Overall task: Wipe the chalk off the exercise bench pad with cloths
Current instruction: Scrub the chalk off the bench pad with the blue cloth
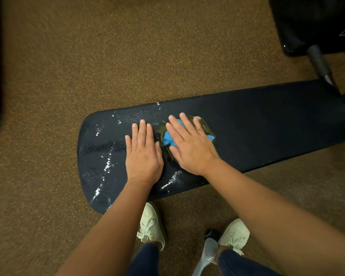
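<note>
A dark navy bench pad (pixel 257 120) runs from lower left to upper right. White chalk streaks (pixel 107 166) mark its rounded left end, and more chalk (pixel 172 179) lies near the front edge. My right hand (pixel 189 144) lies flat, fingers spread, pressing on a bunched blue cloth (pixel 168 139) that sits on an olive-green cloth (pixel 204 126). My left hand (pixel 143 154) rests flat on the bare pad just left of the cloths, holding nothing.
Brown speckled carpet (pixel 68 66) surrounds the bench. A black frame with a padded post (pixel 319 60) stands at the upper right. My pale shoes (pixel 150 226) and a grey bench foot (pixel 206 255) are below the pad's front edge.
</note>
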`<state>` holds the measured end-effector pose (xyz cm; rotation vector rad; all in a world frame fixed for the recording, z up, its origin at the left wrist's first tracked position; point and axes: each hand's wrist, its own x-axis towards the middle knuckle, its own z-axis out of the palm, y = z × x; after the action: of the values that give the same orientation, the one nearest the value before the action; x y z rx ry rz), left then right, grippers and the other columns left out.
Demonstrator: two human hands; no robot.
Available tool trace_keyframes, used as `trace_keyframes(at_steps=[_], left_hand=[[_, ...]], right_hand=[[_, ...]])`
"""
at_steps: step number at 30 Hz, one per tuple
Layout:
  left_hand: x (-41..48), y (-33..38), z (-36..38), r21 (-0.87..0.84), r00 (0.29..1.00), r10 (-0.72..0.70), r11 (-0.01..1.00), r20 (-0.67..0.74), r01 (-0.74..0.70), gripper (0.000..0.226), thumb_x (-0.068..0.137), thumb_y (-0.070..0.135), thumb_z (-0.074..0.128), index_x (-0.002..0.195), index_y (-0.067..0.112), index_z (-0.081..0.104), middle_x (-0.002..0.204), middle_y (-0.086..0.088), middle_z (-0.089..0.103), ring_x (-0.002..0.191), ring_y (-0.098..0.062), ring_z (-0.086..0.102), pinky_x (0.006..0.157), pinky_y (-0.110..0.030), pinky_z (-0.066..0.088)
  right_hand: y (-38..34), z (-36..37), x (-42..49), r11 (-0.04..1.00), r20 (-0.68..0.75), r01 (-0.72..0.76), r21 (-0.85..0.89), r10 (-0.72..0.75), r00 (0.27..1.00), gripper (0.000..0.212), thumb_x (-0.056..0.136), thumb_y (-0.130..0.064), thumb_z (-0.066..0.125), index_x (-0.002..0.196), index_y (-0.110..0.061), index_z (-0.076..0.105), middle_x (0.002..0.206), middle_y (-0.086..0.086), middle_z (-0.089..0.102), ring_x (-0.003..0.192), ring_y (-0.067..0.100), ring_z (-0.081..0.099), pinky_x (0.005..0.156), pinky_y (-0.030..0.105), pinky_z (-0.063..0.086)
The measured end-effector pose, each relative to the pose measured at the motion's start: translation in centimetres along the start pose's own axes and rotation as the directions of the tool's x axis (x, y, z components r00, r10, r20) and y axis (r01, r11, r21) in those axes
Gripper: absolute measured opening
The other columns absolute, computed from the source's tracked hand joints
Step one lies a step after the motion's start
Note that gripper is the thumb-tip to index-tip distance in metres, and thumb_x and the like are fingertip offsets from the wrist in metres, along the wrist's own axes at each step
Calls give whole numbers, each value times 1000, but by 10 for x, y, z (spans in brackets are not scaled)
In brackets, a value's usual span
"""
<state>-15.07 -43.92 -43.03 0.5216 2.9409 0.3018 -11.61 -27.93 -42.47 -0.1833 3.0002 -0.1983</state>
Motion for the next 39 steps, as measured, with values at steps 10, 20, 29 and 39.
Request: trace_keyframes(at_steps=[10,20,29,39], left_hand=[[1,-5,1,30,1000,-1,1000,-26,2,63,96,38,12,148,5,23,159,-9,12,147,-27,3,117,-47,4],[0,-5,4,40,999,2,999,-44,0,63,96,38,12,148,6,23,159,-9,12,147,-26,2,118,-46,4],[0,-6,5,43,998,12,999,-65,-10,63,95,38,11,149,7,23,159,-8,12,147,-25,2,118,-46,4],[-2,-6,5,47,996,23,999,-89,-18,63,94,38,11,149,7,22,159,-9,14,147,-27,4,118,-47,6]], right_hand=[[-16,3,11,987,-19,-152,45,153,988,64,95,-41,27,151,-11,23,161,7,14,148,31,7,117,52,6],[-18,3,24,986,-33,-160,44,162,986,62,97,-39,29,152,-11,22,161,7,12,148,31,4,117,52,4],[-2,-9,32,973,3,-227,41,227,974,62,99,-40,27,153,-13,11,162,5,1,148,28,-5,118,52,-1],[-8,-4,25,964,-20,-263,44,264,964,63,100,-40,27,153,-13,10,162,4,1,148,27,-4,118,50,0]])
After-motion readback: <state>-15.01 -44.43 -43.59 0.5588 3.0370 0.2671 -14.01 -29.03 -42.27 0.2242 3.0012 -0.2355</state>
